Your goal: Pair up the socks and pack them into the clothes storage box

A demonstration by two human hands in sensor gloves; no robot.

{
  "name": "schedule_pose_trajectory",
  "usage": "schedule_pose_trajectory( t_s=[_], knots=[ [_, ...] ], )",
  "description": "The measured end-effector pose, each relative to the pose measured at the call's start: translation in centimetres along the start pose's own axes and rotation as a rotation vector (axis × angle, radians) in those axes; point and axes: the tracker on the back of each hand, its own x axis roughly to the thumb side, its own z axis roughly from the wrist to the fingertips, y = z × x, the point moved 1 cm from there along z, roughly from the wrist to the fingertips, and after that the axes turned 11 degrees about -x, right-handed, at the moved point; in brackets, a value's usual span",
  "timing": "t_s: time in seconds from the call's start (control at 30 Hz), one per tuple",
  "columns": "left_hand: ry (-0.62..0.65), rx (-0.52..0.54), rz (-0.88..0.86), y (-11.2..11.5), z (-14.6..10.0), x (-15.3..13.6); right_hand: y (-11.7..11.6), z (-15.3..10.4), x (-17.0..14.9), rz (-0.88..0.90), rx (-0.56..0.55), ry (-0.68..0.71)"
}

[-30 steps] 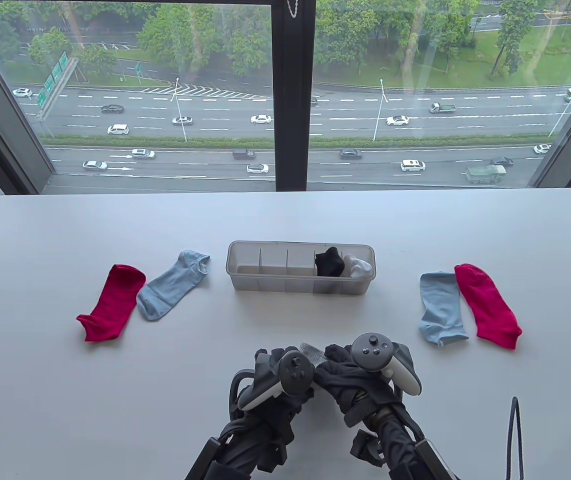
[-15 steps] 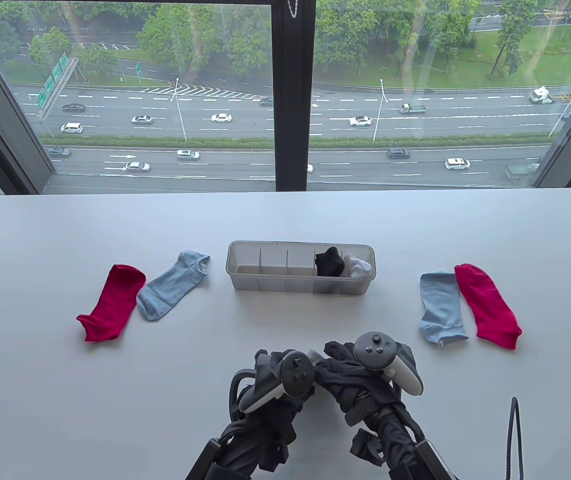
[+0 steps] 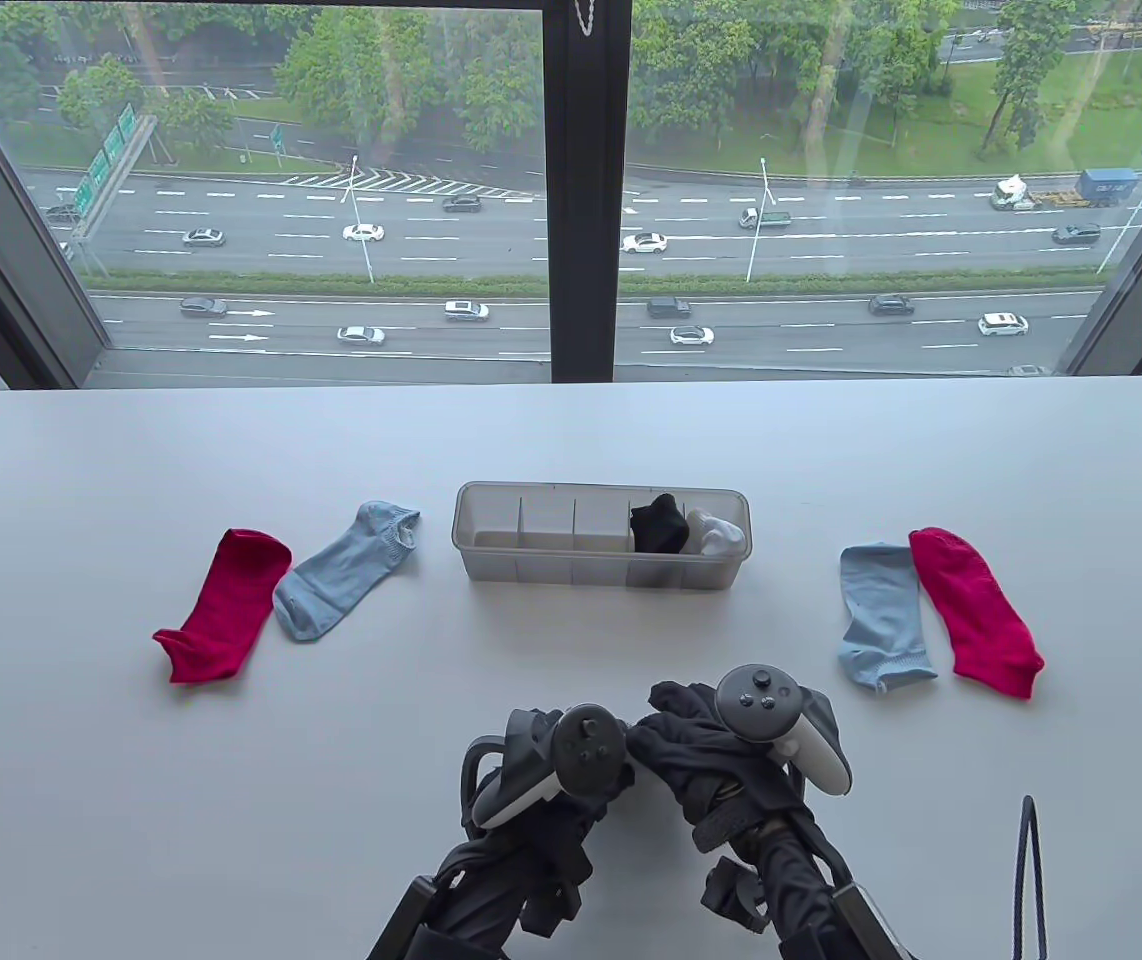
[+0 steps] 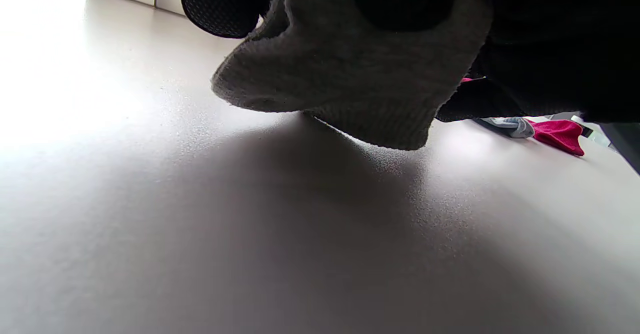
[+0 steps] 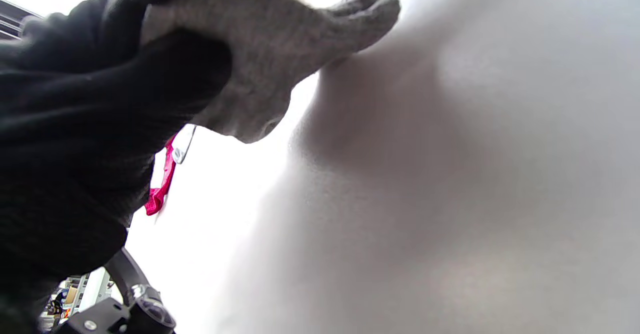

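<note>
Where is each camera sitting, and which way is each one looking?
Table view: high above the near edge, looking down over the table and storage box toward the window; both gloved hands show.
Left wrist view: low under the left hand, looking across the tabletop; dark fingers grip a gray sock.
Right wrist view: tilted under the right hand; glove and the same sock show.
Both wrist views share the sock.

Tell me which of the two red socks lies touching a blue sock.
The red sock on the right: its long edge lies against the blue sock beside it. The red sock on the left has a gap between it and its blue neighbour.
</note>
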Motion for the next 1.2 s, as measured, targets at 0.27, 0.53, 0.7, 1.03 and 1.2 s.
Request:
schedule_pose_trajectory(
  t_s=[0.27,0.53,0.7,1.03,1.2],
  knots=[
    [-0.023,-0.058,-0.024,0.4,0.2,-0.8,-0.3,0.0,0.3,-0.001,0.034,0.026],
    [0.01,-0.048,-0.044,0.3,0.3,-0.7,-0.1,-0.2,0.3,-0.041,0.015,0.055],
    [-0.004,-0.032,-0.043,0.2,0.2,-0.7,0.1,-0.2,0.9,-0.056,-0.012,0.055],
    [0.033,-0.018,-0.099,-0.1,0.1,-1.0,0.3,-0.5,0.8,-0.086,-0.026,0.076],
    [-0.019,-0.04,-0.083,-0.2,0.2,-1.1,0.2,-0.3,1.0,-0.11,-0.064,0.063]
  ],
)
